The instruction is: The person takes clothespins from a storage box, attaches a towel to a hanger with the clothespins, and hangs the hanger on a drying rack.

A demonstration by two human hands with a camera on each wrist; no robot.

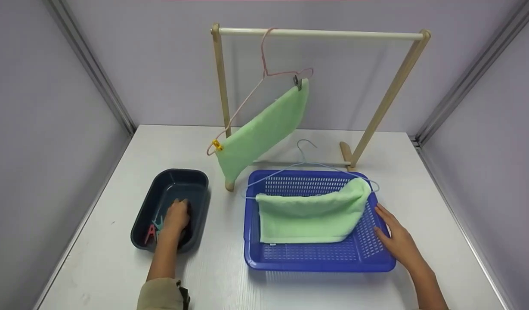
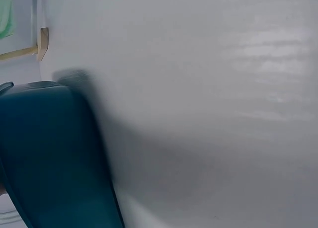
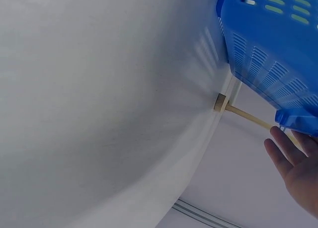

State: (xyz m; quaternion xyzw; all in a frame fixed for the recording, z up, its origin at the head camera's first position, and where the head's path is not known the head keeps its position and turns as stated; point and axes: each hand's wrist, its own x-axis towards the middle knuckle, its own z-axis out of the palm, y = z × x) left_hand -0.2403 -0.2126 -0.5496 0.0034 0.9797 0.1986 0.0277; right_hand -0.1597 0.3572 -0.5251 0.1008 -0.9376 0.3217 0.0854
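My left hand [image 1: 177,215] reaches down into a dark blue tray [image 1: 139,215], its fingertips hidden from view, so I cannot tell what they hold. Beside it in the tray lie a red clothespin [image 1: 150,233] and a teal clothespin [image 1: 158,224]. The left wrist view catches the tray's outer wall [image 2: 54,148]. At the right rim of a blue basket [image 1: 316,265] my right hand [image 1: 398,242] rests with fingers extended; the right wrist view shows those fingers [image 3: 290,156] by the rim. A light green towel [image 1: 307,219] and a pale blue hanger [image 1: 304,162] lie across the basket.
Behind stands a wooden rack with a white top bar [image 1: 333,33]. A pink hanger [image 1: 264,72] hangs from it, bearing another green towel [image 1: 264,125], with a black clip [image 1: 297,82] and a yellow clip [image 1: 217,145] at its corners. Pale walls [image 1: 53,150] enclose the white table [image 1: 221,275].
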